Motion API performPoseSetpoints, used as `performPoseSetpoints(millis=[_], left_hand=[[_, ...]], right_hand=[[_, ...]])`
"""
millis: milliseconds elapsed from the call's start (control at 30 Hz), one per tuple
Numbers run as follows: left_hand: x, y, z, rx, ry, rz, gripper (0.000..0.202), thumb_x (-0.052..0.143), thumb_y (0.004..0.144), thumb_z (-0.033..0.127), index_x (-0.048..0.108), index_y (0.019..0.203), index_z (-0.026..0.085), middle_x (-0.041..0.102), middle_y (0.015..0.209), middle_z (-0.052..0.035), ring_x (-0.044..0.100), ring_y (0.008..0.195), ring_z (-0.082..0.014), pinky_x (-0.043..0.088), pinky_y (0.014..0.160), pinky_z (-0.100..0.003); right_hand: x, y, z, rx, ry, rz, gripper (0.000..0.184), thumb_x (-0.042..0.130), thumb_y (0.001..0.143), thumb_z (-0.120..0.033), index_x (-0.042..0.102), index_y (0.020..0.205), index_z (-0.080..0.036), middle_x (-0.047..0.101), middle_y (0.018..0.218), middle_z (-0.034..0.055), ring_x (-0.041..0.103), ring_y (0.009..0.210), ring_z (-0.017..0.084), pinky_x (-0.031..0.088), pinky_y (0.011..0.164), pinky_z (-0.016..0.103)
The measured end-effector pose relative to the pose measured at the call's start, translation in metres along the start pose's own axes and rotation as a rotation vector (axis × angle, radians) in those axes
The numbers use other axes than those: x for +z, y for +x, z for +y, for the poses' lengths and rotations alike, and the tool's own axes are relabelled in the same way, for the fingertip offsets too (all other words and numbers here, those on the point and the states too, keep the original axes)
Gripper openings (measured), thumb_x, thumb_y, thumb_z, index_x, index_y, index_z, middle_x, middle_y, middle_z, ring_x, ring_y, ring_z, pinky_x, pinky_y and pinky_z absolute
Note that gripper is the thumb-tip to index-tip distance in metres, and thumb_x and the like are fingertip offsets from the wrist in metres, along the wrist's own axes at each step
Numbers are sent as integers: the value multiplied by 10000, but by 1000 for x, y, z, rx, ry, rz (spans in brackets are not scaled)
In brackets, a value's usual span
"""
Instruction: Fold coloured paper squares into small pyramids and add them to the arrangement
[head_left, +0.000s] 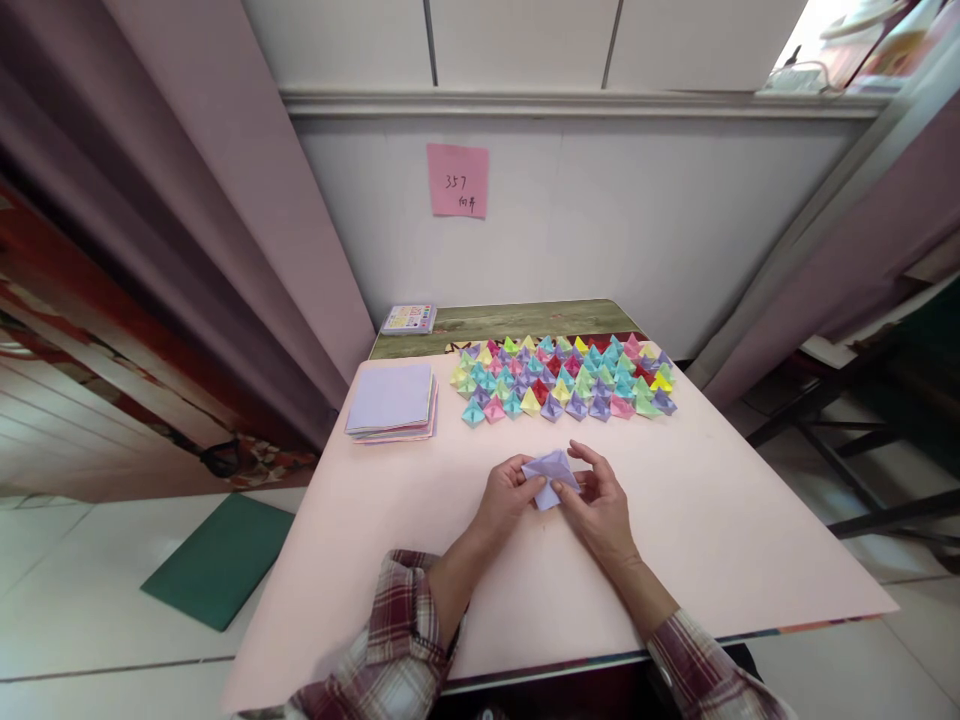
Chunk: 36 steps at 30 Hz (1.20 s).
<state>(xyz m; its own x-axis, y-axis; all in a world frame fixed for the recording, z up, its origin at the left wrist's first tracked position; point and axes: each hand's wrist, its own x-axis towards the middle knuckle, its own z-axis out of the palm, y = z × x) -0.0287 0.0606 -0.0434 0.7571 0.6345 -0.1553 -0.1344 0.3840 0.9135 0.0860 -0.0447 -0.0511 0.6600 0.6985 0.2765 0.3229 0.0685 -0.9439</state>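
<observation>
Both of my hands meet over the middle of the pale pink table (720, 540). A partly folded lilac paper piece (551, 470) lies between them. My left hand (508, 497) pinches its left side with curled fingers. My right hand (598, 505) grips its right side, thumb on top. Beyond them, several folded paper shapes (564, 380) in many colours lie in rows. A stack of square paper sheets (392, 401), lilac on top, sits to the far left.
A small colourful paper pack (409, 319) lies on a green wooden surface (525, 318) behind the table. A pink note (457, 180) hangs on the wall. A green mat (221, 558) lies on the floor at left. Dark chair legs (847, 440) stand at right.
</observation>
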Motion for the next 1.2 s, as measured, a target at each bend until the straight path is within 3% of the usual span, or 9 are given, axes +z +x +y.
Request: performPoseSetpoints(millis=[167,333,533,800,967,1200], left_hand=[[-1,0,-2,1,54,-35,286,772,691,334,662,873,144,662,663,-7,558,530,-95,413,541,-199],[-1,0,-2,4,96,-46,298,763,707,340,668,907,139,669,690,-21,566,558,-106,419,552,-205],[-1,-1,-2,21,97,-61,289,746,733,346,659,914,139,656,702,-12,565,573,-105,416,572,-210],[1,-1,-3,27,76,-60,279,747,722,331,647,894,135,647,697,-7,563,578,-107,407,577,-213],[0,2,-3,5,57,-12,287,755,698,328,645,878,134,633,667,3,562,568,-109,415,567,-216],[2,1,5,-43,-79,47,287,747,662,265,660,899,130,690,748,-36,624,649,-147,489,661,-267]], right_hand=[[-3,1,-7,-150,-122,-11,427,669,813,-277,612,1236,-296,468,1355,99,585,1049,228,557,804,373],[-3,0,-12,-157,-133,12,494,673,811,-275,564,1292,-308,377,1430,99,589,1056,229,566,804,384],[-1,-1,-14,-195,-173,22,452,641,819,-247,583,1265,-297,351,1446,96,533,1170,260,565,838,395],[-1,-1,-10,-188,-148,22,276,637,816,-230,678,1088,-251,372,1431,103,559,1133,254,565,814,377],[0,0,-7,-225,-110,14,208,611,828,-195,724,994,-247,398,1411,98,573,1045,221,527,895,425],[-1,1,-6,-267,-121,-88,258,537,834,-139,751,930,-249,422,1383,88,538,1078,240,488,933,451]])
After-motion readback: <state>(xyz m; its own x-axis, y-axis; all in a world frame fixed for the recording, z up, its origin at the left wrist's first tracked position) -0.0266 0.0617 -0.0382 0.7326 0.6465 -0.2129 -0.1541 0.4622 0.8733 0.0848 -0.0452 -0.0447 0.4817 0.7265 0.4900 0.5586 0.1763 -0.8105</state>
